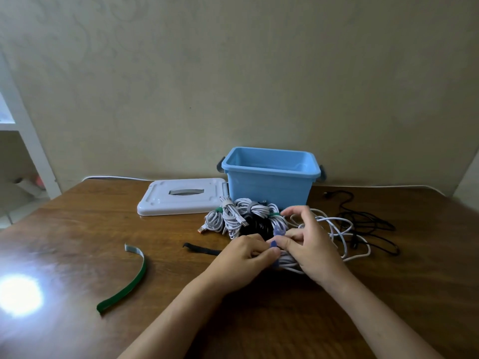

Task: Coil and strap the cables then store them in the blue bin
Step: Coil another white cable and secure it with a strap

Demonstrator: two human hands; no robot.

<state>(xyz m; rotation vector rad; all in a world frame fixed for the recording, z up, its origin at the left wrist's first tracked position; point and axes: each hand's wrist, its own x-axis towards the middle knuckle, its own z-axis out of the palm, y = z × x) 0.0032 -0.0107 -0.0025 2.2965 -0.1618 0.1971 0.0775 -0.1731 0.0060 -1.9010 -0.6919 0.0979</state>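
- Two hands meet at the middle of the table: the left hand (250,257) and the right hand (311,244) both pinch a blue strap (274,246) wrapped round a coiled white cable (287,260), which sits on the wood just in front of the pile.
- Right behind the hands there's a heap of already-strapped cable bundles (241,216), mostly white with a black one in the middle, green and grey straps round them, a USB plug poking out left.
- Loose white cable (334,226) loops out to the right of the hands, and a loose black cable (368,224) sprawls further right, tangled and thin.
- The blue bin (270,177) stands open behind the pile, glossy plastic with dark clips on both ends; I can't see any cables in it from here.
- Its white lid (181,199) lies flat to the left of it, with a grey handle slot.
- Spare straps: a green strap (127,283) curling on the left and a black strap (199,249) lying flat, its right end hidden by the left hand.
- The wooden table (259,320) is dark brown and shiny, with a big glare spot at the left edge.
- Plain beige wall (233,73) behind, white shelving at far left.
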